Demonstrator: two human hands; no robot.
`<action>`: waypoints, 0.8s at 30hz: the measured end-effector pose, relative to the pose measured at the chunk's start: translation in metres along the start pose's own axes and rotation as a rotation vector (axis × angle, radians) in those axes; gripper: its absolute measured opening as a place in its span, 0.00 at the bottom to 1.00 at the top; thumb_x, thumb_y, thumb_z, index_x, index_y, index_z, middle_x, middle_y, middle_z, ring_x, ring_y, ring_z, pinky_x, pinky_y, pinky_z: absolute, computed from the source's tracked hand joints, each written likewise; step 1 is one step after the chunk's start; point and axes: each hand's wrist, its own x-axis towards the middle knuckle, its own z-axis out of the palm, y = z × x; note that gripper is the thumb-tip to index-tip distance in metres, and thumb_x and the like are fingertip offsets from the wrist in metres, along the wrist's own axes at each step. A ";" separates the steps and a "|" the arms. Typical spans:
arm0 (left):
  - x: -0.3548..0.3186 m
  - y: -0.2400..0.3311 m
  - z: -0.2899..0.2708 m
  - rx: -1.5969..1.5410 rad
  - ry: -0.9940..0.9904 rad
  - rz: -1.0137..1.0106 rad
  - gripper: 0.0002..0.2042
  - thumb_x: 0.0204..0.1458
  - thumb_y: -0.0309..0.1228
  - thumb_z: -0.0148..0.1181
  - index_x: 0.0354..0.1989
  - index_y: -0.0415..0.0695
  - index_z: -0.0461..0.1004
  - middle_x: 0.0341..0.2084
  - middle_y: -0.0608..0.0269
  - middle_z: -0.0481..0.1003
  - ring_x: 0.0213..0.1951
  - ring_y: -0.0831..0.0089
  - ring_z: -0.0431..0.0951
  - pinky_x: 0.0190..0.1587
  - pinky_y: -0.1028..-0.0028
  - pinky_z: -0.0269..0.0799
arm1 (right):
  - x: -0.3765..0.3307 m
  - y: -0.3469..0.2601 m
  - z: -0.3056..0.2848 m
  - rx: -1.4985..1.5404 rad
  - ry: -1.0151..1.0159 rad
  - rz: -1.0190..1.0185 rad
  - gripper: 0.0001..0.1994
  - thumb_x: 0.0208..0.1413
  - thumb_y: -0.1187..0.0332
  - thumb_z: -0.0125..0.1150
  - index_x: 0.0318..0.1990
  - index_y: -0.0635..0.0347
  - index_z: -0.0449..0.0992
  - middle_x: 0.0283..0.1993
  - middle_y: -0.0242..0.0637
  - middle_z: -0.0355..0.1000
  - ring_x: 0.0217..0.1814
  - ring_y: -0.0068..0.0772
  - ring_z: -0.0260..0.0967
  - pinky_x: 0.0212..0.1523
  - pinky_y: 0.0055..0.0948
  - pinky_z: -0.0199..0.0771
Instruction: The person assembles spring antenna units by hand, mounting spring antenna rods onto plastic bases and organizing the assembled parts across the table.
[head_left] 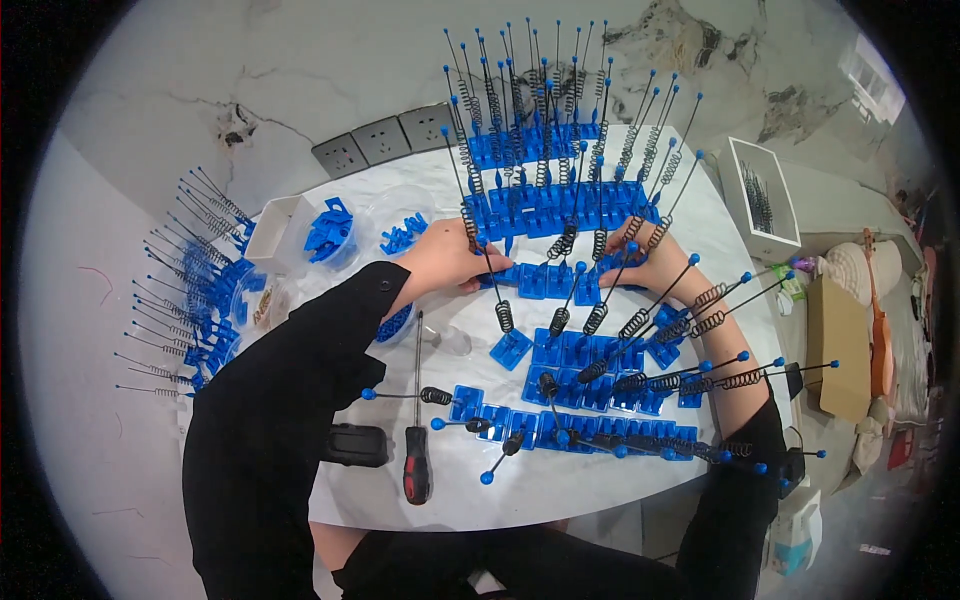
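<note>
My left hand [445,262] is closed at the left end of a short row of blue plastic spring bases [541,283], thumb and fingers pinching the end piece. At the row's right end, my right hand [648,262] has its thumb and fingers curled round the last pieces. Black coil springs on thin rods with blue ball tips rise from these bases, partly crossing in front of both hands. Behind them stand more rows of the same blue spring pieces [560,212]. Nearer to me, further rows [590,432] have their rods leaning several ways, and a single blue base [511,348] sits apart.
A red-and-black screwdriver [416,468] lies beside a black case [357,446] near the front edge. Tubs of small blue parts [331,232] and a white box [277,234] are at left, near another spring row [212,300]. A white box with springs [762,200] stands right.
</note>
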 end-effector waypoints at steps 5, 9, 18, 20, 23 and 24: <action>-0.001 0.003 -0.001 0.043 -0.021 0.049 0.12 0.50 0.35 0.68 0.32 0.37 0.81 0.18 0.63 0.77 0.17 0.80 0.76 0.21 0.79 0.69 | 0.005 0.008 0.006 0.051 0.054 -0.095 0.21 0.33 0.60 0.81 0.36 0.55 0.78 0.32 0.29 0.68 0.35 0.25 0.66 0.38 0.28 0.70; -0.002 0.003 0.004 -0.020 0.014 0.022 0.09 0.48 0.31 0.69 0.32 0.37 0.81 0.18 0.63 0.77 0.18 0.80 0.76 0.22 0.80 0.70 | 0.004 0.005 0.004 0.047 0.017 -0.089 0.22 0.33 0.60 0.81 0.37 0.56 0.78 0.34 0.30 0.69 0.38 0.26 0.68 0.40 0.27 0.70; -0.006 -0.001 0.002 0.050 0.009 0.124 0.09 0.45 0.28 0.71 0.33 0.38 0.81 0.22 0.63 0.78 0.21 0.80 0.78 0.25 0.80 0.72 | -0.003 0.002 -0.010 0.058 0.007 -0.042 0.25 0.32 0.62 0.81 0.41 0.55 0.79 0.36 0.29 0.71 0.35 0.24 0.65 0.38 0.25 0.69; -0.004 -0.003 0.004 0.036 0.001 0.123 0.10 0.44 0.29 0.72 0.33 0.38 0.81 0.23 0.62 0.78 0.23 0.78 0.78 0.25 0.80 0.72 | -0.007 0.006 -0.012 0.069 -0.002 0.048 0.25 0.31 0.62 0.81 0.42 0.54 0.79 0.35 0.29 0.70 0.34 0.23 0.63 0.37 0.25 0.69; -0.007 -0.004 0.004 0.132 0.030 0.249 0.11 0.42 0.28 0.73 0.32 0.37 0.81 0.26 0.61 0.77 0.26 0.76 0.79 0.25 0.79 0.72 | -0.013 0.013 -0.014 -0.008 0.026 -0.016 0.25 0.34 0.64 0.81 0.42 0.54 0.75 0.37 0.25 0.70 0.32 0.18 0.60 0.29 0.18 0.64; -0.007 -0.005 0.003 0.131 0.028 0.252 0.11 0.42 0.28 0.73 0.32 0.37 0.81 0.26 0.61 0.77 0.26 0.76 0.79 0.25 0.79 0.72 | -0.016 0.011 -0.015 0.021 0.038 0.016 0.26 0.33 0.64 0.80 0.44 0.52 0.77 0.36 0.26 0.69 0.32 0.20 0.61 0.32 0.21 0.66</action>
